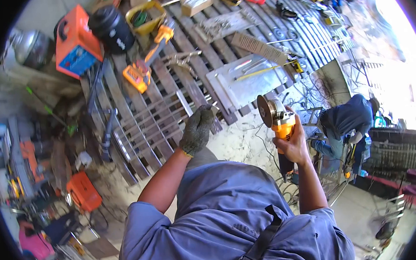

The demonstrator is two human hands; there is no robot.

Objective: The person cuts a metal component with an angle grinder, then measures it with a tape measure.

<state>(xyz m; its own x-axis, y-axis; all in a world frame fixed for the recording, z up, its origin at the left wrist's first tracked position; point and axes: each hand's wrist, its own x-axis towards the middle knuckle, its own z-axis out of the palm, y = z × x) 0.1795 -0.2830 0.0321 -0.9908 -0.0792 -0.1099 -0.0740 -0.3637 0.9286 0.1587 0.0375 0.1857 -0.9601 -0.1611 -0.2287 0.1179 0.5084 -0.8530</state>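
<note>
My right hand (292, 141), bare, is wrapped round the yellow body of an angle grinder (282, 129). The grinder is held up off the bench's front edge, its disc (265, 111) facing left. In a dark knit glove, my left hand (197, 130) is closed near the front edge of the slatted metal bench (159, 142). A small bright metal bit shows at its fingertips; I cannot tell what the fingers hold. Just beyond that hand, a flat metal plate (227, 88) lies on the slats with a yellow tape measure (299, 66) at its right end.
On the bench are a yellow-orange cordless tool (138, 76), a black jug (111, 28), an orange-and-blue machine (76, 47), a yellow basket (146, 19) and locking pliers (181, 61). Another person (348, 121) bends over at the right. An orange case (84, 191) sits on the floor at left.
</note>
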